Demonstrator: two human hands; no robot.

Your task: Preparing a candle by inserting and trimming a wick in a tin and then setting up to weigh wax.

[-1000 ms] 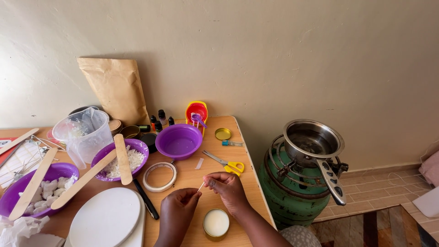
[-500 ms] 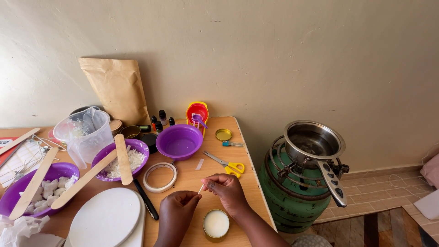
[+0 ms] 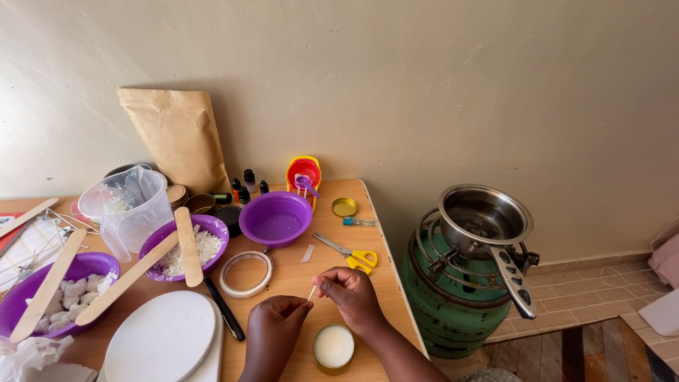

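Both hands pinched a thin pale wick [image 3: 311, 291] between them: the left hand [image 3: 274, 324] closed on its lower end with thumb and fingertips, the right hand [image 3: 350, 293] on its upper end. The wick slanted in the air, just above a small gold tin [image 3: 334, 347] filled with white wax that sat on the wooden table [image 3: 368, 212] at its near edge. The wick was so fine that whether it carried a metal tab could not be told.

Left of the hands lay a black pen [image 3: 225, 308] and a white round board [image 3: 162, 339]. Beyond them a roll of tape [image 3: 245, 274] lay flat, and yellow-handled scissors [image 3: 351, 253] rested near the table's right edge. Farther back stood an empty purple bowl [image 3: 276, 217], a second purple bowl of white flakes [image 3: 185, 247] with wooden sticks [image 3: 188, 247] laid across it, and a clear measuring jug [image 3: 128, 208]. A brown paper pouch [image 3: 177, 139] leaned on the wall. Off the table to the right, a steel saucepan [image 3: 484, 221] sat atop a green gas cylinder [image 3: 454, 299].
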